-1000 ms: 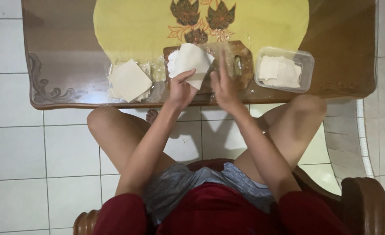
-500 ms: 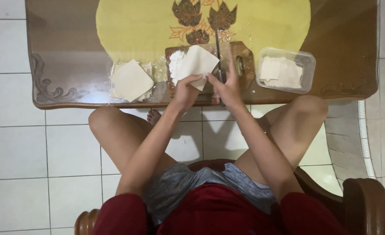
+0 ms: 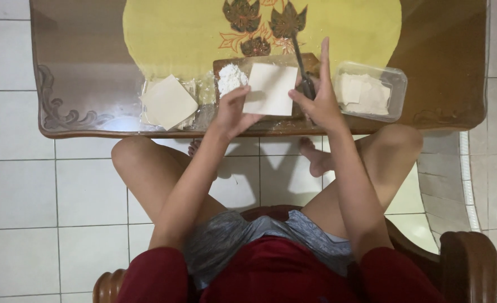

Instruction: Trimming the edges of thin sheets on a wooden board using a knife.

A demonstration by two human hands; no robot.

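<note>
White floor tiles and a glass-topped table (image 3: 91, 120) are seen from above; a square pale wrapper (image 3: 270, 90) is pinched by the left hand (image 3: 234, 112) over a wooden board (image 3: 231, 62); a dark utensil (image 3: 304, 76) is gripped by the right hand (image 3: 318, 98); a wrapper stack (image 3: 167, 102) lies left, a plastic tub (image 3: 397, 84) right.

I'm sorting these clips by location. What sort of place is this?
Probably a home living or dining room: a glass-topped wooden table with a yellow mat, white floor tiles, and a carved wooden armchair.
</note>
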